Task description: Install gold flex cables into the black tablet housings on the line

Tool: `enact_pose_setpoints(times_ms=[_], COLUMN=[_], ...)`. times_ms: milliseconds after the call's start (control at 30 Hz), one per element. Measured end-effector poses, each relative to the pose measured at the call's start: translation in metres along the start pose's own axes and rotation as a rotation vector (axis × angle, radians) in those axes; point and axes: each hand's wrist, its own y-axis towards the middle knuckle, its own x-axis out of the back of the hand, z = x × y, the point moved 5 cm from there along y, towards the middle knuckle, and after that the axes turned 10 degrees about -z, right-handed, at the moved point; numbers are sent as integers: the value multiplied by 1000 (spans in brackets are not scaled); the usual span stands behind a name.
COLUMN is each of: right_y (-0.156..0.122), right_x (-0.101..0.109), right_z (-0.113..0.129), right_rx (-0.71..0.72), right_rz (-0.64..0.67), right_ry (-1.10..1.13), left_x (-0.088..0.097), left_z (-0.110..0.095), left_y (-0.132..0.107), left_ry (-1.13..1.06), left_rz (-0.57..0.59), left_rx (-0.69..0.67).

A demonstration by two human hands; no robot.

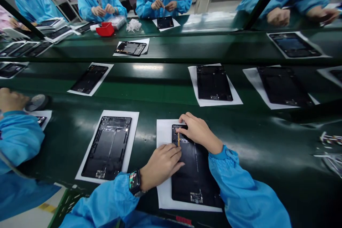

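A black tablet housing lies on a white sheet in front of me, with small parts along its lower end. A narrow orange ribbon cable runs along its upper left side. My right hand reaches over the top edge, thumb and fingers closed at the cable's upper end; the exact grip is partly hidden. My left hand rests on the housing's left edge, fingers stretched out, fingertips at the cable's lower end, thumb apart. It wears a watch on the wrist.
Another tablet housing lies on white paper to my left. Beyond, several more sit along the green bench, including one housing. A co-worker's sleeve is at far left. Opposite are a red box and several people in blue.
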Motion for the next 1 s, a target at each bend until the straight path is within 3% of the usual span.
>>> enact_pose_setpoints(times_ms=[200,400,533,667,800,1000], right_y=[-11,-41,-74,-99,-103,-97], right_x=[37,66,55,31,11,2], right_z=[5,23,29,40,61,80], right_rx=[30,-64,-130,-83,13,142], right_rz=[18,51,64,35,39,27], right_ry=[254,295,270,244,139,-81], left_x=[4,7,14,22,23,17], left_z=[13,11,12,20,31,36], left_y=[3,0,-1,-1,-1,-5], left_ry=[-9,29,-61,-260,-275,-207], left_rz=[89,199,227,164,85,92], left_rx=[-40,-83,-87,-21,42,29])
